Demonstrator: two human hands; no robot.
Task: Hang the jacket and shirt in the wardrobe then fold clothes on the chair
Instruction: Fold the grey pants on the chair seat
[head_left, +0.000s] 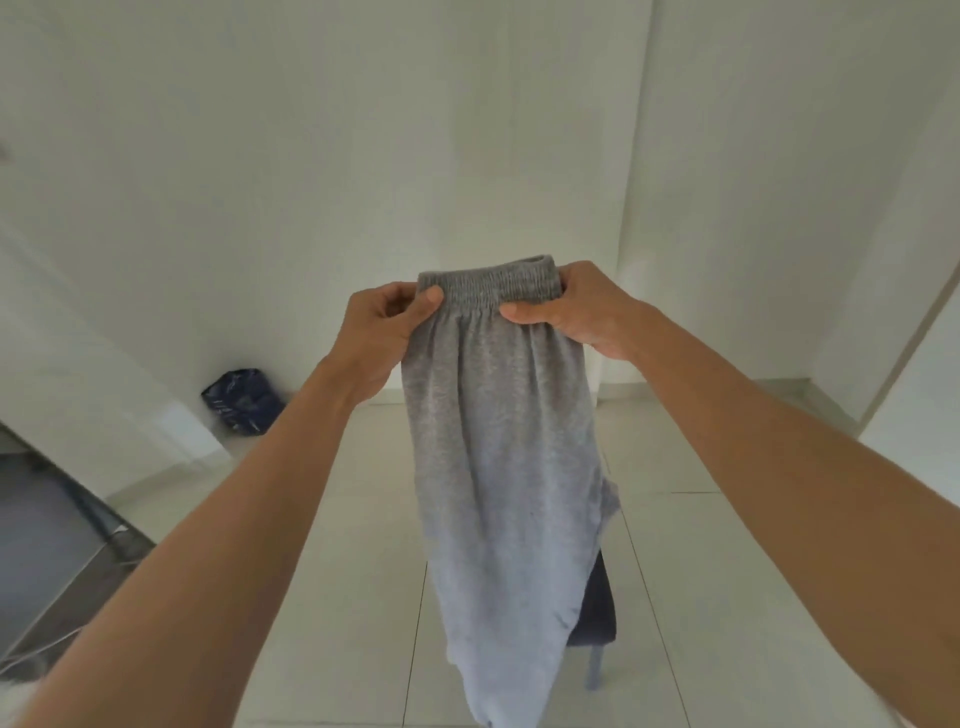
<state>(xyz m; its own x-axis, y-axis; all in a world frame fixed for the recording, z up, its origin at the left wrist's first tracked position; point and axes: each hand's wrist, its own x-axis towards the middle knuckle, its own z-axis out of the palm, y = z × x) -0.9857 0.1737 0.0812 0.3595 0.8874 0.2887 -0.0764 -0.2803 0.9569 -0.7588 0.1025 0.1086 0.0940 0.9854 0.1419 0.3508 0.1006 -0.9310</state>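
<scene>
Grey sweatpants (498, 441) hang straight down in front of me, held up by their elastic waistband. My left hand (387, 325) pinches the waistband's left end between thumb and fingers. My right hand (569, 306) grips the right end, thumb in front. Behind and below the cloth a dark-seated chair (597, 613) shows partly, with one pale leg visible; the rest of it is hidden by the sweatpants.
A dark blue bag (241, 400) lies on the pale tiled floor by the left wall. A dark metal-framed piece of furniture (57, 535) stands at the lower left. White walls close the room ahead, with a white panel edge at the right.
</scene>
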